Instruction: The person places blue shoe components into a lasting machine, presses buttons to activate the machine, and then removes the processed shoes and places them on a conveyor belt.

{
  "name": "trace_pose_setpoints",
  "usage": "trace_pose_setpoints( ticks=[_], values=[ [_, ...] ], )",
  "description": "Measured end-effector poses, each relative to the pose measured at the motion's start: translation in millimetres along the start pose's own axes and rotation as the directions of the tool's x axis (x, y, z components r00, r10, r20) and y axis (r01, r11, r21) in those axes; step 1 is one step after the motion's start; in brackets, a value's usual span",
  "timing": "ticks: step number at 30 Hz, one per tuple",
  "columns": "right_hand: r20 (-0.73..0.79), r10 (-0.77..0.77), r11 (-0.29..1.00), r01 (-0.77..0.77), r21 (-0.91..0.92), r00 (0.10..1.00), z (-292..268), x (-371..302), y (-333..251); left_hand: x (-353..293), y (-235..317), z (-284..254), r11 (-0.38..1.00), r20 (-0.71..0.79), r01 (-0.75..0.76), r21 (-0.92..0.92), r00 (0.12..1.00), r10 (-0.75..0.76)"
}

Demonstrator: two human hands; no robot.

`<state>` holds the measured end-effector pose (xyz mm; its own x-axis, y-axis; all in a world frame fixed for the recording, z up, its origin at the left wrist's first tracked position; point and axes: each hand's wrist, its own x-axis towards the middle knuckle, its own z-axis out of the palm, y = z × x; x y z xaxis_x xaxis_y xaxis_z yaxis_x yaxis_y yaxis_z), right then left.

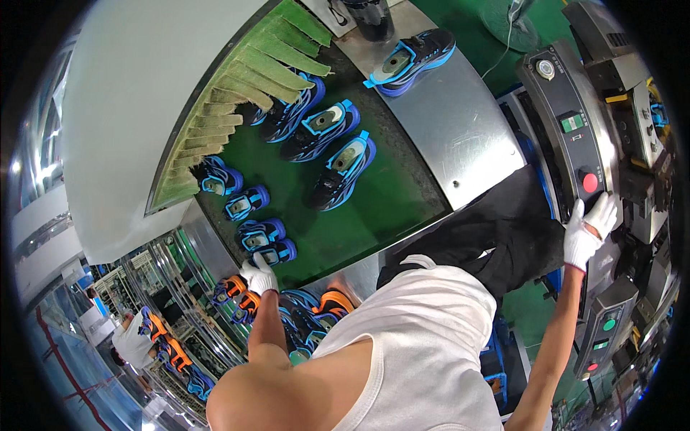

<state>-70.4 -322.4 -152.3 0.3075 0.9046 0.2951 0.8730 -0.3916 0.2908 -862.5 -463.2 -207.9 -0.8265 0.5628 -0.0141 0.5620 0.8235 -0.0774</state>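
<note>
My left hand (pixel 260 276), in a white glove, is at the near left edge of a green conveyor belt (pixel 374 215). Its fingers look apart and reach the side of the nearest black-and-blue sneaker (pixel 278 252); whether they press on it I cannot tell. Beyond that shoe, more sneakers (pixel 246 202) form a row toward the machine opening. Several others, among them a sneaker (pixel 343 171) with a purple sole, lie farther right on the belt. My right hand (pixel 591 231), also gloved, has its fingers spread beside a control panel (pixel 568 108), just below its red button (pixel 590 182).
Green fabric strips (pixel 244 79) hang across the opening of a large white machine housing (pixel 144 93). One sneaker (pixel 413 63) stands on the metal side plate (pixel 467 136). Orange and blue shoes (pixel 334 304) sit below the belt's near edge. A second button box (pixel 607 327) is at right.
</note>
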Motion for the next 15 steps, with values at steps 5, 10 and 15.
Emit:
trace_pose_setpoints(
  ticks=[5,10,15],
  values=[
    [-0.044,-0.022,0.999,0.023,0.035,0.999,0.1,-4.0,4.7,12.7,42.3,-39.9,0.953,0.116,-0.291,-0.084,0.947,0.300],
    [-0.211,-0.001,0.914,0.087,0.395,0.977,-48.9,-28.5,-5.4,-73.4,116.2,-44.7,0.769,0.051,-0.505,-0.392,0.823,0.566],
    [0.133,-0.033,0.461,-0.103,0.882,0.991,-143.7,-74.2,-64.4,-69.5,169.4,-107.0,0.658,0.119,-0.588,-0.471,0.697,0.707]
  ],
)
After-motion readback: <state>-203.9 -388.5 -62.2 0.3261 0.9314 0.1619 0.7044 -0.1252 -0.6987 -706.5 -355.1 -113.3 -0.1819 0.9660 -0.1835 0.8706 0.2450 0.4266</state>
